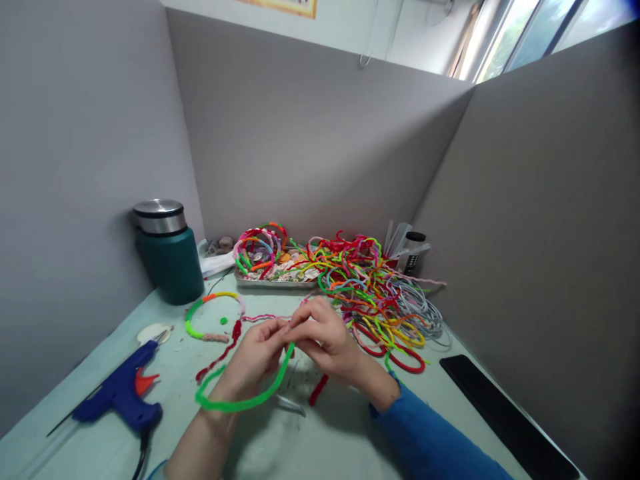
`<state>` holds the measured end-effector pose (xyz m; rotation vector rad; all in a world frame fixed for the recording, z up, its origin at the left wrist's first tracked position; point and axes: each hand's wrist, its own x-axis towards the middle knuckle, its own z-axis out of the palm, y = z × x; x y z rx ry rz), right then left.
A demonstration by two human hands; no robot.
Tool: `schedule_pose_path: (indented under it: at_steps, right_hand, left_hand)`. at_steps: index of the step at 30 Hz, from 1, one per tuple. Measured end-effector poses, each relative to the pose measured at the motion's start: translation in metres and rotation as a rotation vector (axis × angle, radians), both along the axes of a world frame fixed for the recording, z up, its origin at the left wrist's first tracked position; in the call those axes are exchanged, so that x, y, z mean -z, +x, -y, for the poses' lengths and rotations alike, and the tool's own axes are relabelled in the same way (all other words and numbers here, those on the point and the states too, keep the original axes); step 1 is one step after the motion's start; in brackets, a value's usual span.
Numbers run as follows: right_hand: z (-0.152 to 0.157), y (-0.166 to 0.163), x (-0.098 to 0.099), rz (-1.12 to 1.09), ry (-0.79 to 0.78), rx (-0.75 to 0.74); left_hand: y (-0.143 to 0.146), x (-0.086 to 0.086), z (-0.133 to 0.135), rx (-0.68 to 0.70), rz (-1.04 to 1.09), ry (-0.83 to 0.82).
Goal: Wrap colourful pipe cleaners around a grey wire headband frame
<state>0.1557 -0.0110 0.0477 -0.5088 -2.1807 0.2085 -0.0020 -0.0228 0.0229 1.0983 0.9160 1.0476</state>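
Note:
A fuzzy green pipe cleaner (245, 404) curves in a loop over my left wrist and runs up between my fingers. My left hand (257, 353) is closed, its fingertips pinched near the upper end of it. Against those fingertips presses my right hand (323, 335), also closed in a pinch at the same spot. What lies between the fingers is hidden. Left of my hands lies a multicoloured ring (189, 321) of fuzzy pieces, with a dark red pipe cleaner (220, 353) beside it. A short red piece (318, 390) and a small metal tool (291, 405) lie below my hands.
A blue glue gun (117, 393) lies at the left, near a green bottle (170, 263). At the back are a metal tray (280, 284) with several rings and a big tangle of pipe cleaners (360, 273). A black strip (500, 413) lies at the right. Grey partitions (310, 147) surround the table.

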Motion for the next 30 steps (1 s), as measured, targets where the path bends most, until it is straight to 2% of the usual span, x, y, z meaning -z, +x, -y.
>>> schedule_pose_path:
  at_steps: [4, 10, 17, 22, 25, 28, 30]
  right_hand:
    - [-0.007, 0.005, 0.007, 0.136, 0.067, -0.005]
    - [-0.013, 0.010, 0.013, 0.237, 0.156, 0.017]
    - [-0.011, 0.011, 0.006, 0.234, 0.105, -0.027]
    - [-0.007, 0.011, 0.003, 0.093, -0.136, -0.095]
    - [-0.010, 0.010, 0.007, -0.101, -0.339, 0.009]
    - [-0.020, 0.012, 0.015, -0.236, -0.665, 0.124]
    - [-0.026, 0.014, 0.020, -0.251, -0.956, 0.082]
  left_hand:
    - [-0.003, 0.001, -0.001, 0.023, 0.038, -0.078]
    - [-0.004, 0.002, -0.002, -0.014, 0.059, -0.068]
    - [-0.002, 0.001, -0.002, -0.045, -0.066, -0.021]
    - [-0.003, -0.001, -0.003, -0.102, -0.082, 0.011]
    - [-0.006, -0.002, -0.004, -0.100, -0.125, 0.027]
    - [-0.007, -0.001, -0.004, -0.116, -0.192, 0.073]
    - [-0.006, -0.001, -0.003, -0.129, -0.237, 0.120]
